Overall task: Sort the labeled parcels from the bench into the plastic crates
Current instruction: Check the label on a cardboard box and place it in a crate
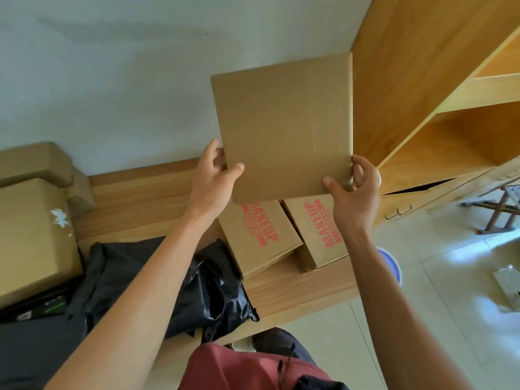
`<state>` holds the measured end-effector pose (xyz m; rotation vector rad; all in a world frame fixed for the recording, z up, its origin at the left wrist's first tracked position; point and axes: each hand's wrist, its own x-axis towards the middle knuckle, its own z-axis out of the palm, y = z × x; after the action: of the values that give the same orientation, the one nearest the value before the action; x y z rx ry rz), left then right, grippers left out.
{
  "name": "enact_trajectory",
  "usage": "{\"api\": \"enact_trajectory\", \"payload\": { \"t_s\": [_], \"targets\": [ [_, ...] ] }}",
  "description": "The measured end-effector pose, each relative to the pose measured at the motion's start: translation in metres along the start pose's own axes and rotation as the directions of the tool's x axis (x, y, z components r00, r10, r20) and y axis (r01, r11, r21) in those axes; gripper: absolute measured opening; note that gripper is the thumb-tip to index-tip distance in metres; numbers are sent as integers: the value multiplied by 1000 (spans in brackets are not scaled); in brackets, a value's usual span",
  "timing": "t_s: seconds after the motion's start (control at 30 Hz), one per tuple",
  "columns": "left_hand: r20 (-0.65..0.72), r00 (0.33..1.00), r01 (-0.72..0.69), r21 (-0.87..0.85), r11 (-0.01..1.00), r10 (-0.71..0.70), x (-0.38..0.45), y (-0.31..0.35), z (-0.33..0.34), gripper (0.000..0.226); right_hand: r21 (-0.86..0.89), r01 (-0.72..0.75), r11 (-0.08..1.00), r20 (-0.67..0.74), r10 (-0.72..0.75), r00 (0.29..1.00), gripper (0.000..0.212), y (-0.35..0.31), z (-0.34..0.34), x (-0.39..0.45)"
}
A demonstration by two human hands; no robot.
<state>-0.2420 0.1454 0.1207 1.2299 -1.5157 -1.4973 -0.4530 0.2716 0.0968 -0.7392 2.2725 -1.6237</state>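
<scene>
Cardboard box (284,125) up in the air | your left hand (213,178) grips its left corner | your right hand (354,192) grips its right corner | bench (146,204) below

Held carton (284,125) hides both MAKEUP boxes' (260,237) far ends, fingers (358,171) behind its edge — small red print unreadable

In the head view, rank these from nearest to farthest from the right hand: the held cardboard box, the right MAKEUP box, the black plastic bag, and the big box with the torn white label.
1. Held cardboard box: gripped at its corner by the right hand.
2. Right MAKEUP box: just below that hand.
3. Black plastic bag: lower left, on the bench.
4. Box with torn white label: far left.
</scene>
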Motion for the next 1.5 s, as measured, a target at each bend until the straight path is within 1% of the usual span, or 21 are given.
{"api": "enact_trajectory", "payload": {
  "t_s": [0.03,0.1,0.13,0.2,0.3,0.37,0.4,0.47,0.53,0.7,0.77,0.8,0.87,0.97,1.03,1.1,1.13,1.27,1.33,1.43,1.5],
  "targets": [
    [-10,1000,20,-1,1000,-20,-2,-3,-6,70,19,-6,1000,9,6,1000,71,1,0,-7],
    [0,1000,19,12,1000,-19,-5,-9,-21,59,13,-7,1000,45,6,999,82,7,2,-19],
    [4,1000,19,11,1000,-19,-8,-11,-28,52,-32,12,999,67,-10,998,80,9,3,-25],
    [-17,999,34,-9,999,-35,-14,-17,-42,47,-96,40,995,101,-31,994,64,13,6,-35],
    [-54,997,52,-49,997,-55,-25,-24,-60,32,23,-48,999,180,43,983,32,8,5,-47],
    [-61,996,65,-111,992,-72,-30,-28,-71,20,85,-173,981,322,138,937,49,-3,3,-49],
    [-63,995,73,-141,987,-82,-32,-29,-75,22,99,-237,966,400,180,899,59,-9,3,-48],
    [-70,991,97,-202,974,-113,-35,-31,-83,42,137,-344,929,492,238,838,74,-21,1,-45],
    [-71,989,111,-245,963,-132,-40,-33,-88,50,182,-403,897,510,264,819,82,-27,0,-41],
    [-31,989,132,-223,966,-143,-51,-41,-92,36,99,-489,866,584,348,733,100,-28,0,-42],
    [-34,988,138,-229,963,-150,-52,-42,-93,36,89,-493,865,590,353,726,105,-26,1,-47],
    [-41,987,144,-229,963,-157,-52,-43,-95,36,125,-490,863,583,336,739,98,-24,2,-48],
    [-43,985,152,-225,963,-166,-52,-44,-99,42,243,-477,844,576,270,772,74,-16,3,-50],
    [19,978,207,-241,948,-209,-48,-49,-104,69,372,-417,830,591,134,795,46,-7,1,-50],
    [54,963,267,-292,918,-263,-48,-48,-106,71,375,-370,850,607,77,791,53,-2,-2,-49],
    [80,952,307,-319,897,-297,-48,-48,-105,70,371,-363,855,599,79,797,68,1,-2,-51],
    [79,954,299,-313,901,-290,-47,-50,-104,67,369,-364,855,583,92,807,69,1,-2,-52],
    [14,976,210,-302,930,-216,-48,-61,-99,45,361,-372,855,472,177,864,38,-3,2,-62],
    [10,989,143,-304,942,-147,-51,-62,-96,41,333,-391,858,443,224,868,42,-6,5,-64],
    [18,999,46,-304,951,-43,-55,-64,-93,54,243,-407,880,497,248,832,39,-7,9,-63],
    [19,1000,24,-297,955,-19,-57,-63,-92,61,201,-443,874,552,272,788,37,-6,10,-64]
  ]
}}
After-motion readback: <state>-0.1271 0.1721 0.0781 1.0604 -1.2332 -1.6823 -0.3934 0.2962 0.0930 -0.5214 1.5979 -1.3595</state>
